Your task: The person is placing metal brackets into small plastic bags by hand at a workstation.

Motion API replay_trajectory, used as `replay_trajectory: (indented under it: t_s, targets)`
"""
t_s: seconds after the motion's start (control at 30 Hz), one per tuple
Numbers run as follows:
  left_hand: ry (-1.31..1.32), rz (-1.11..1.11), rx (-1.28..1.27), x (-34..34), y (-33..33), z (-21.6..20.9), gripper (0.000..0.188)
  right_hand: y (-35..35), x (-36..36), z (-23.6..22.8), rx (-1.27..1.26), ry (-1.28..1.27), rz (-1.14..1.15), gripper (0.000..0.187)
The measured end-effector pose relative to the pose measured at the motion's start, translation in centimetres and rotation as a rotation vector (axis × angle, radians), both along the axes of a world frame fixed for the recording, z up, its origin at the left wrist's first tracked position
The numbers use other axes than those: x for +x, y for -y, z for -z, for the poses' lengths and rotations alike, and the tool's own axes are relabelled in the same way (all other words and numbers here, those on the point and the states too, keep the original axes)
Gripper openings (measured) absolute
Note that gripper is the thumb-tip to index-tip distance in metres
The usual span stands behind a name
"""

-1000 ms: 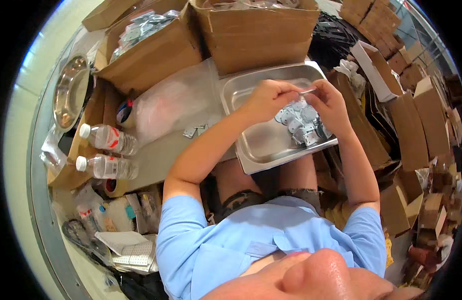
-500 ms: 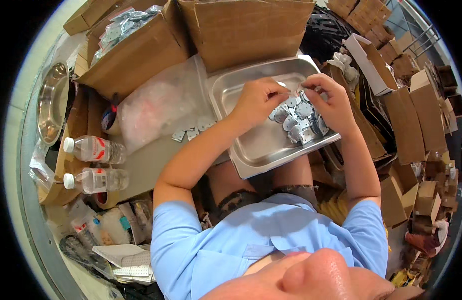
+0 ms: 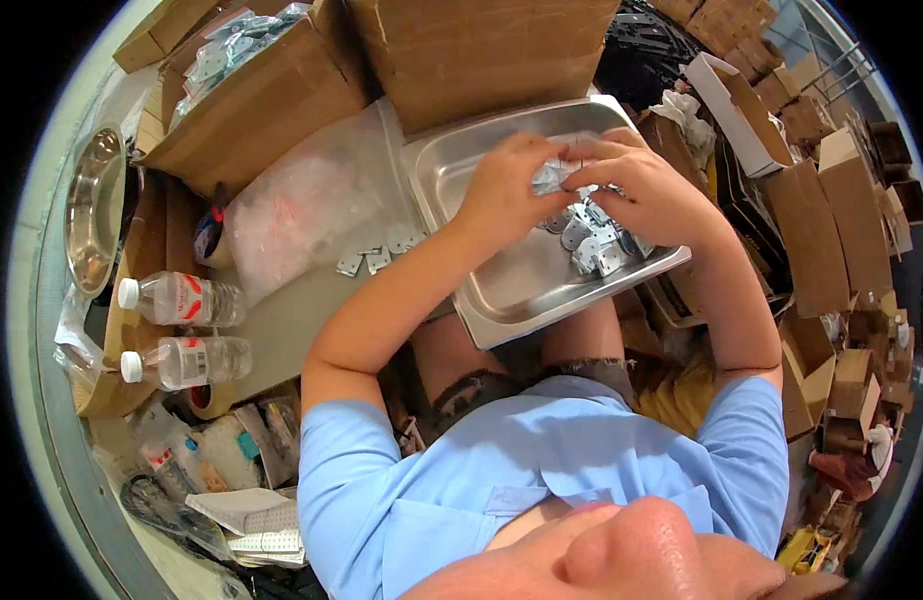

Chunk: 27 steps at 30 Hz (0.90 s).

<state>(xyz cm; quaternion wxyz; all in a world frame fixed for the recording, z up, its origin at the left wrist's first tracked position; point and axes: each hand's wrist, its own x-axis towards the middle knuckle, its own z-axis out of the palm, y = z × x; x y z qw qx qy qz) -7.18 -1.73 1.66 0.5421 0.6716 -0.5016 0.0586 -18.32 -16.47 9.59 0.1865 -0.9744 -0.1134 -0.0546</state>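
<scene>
Left hand (image 3: 509,192), right hand (image 3: 641,190): fingers bent, grip unclear, over metal plates (image 3: 593,242) by the tray's (image 3: 506,298) right edge; bottles (image 3: 221,302) bear red-marked labels (image 3: 189,297).

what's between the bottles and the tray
In the head view, a plastic bag, a few metal plates and the left forearm lie between the bottles and the tray.

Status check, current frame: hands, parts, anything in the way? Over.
Left hand and right hand close together over steel tray, fingers curled, grip unclear. Metal plates heaped in tray. Hands hide part of heap.
</scene>
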Motion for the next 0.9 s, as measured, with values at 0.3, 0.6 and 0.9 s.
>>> replay_trajectory:
  t_s: [0.3, 0.6, 0.9]
  targets:
    - [-0.154, 0.035, 0.239, 0.2, -0.2, 0.7, 0.042, 0.3, -0.8, -0.4, 0.208, -0.186, 0.258, 0.027]
    - [-0.365, 0.147, 0.282, 0.1, -0.5, 0.7, 0.044, 3.0, -3.3, 4.8, -0.530, -0.519, 0.543, 0.047]
    - [-0.307, 0.206, 0.310, 0.2, -0.4, 0.9, 0.050, 5.2, -3.8, 4.1, -0.318, -0.444, 0.507, 0.028]
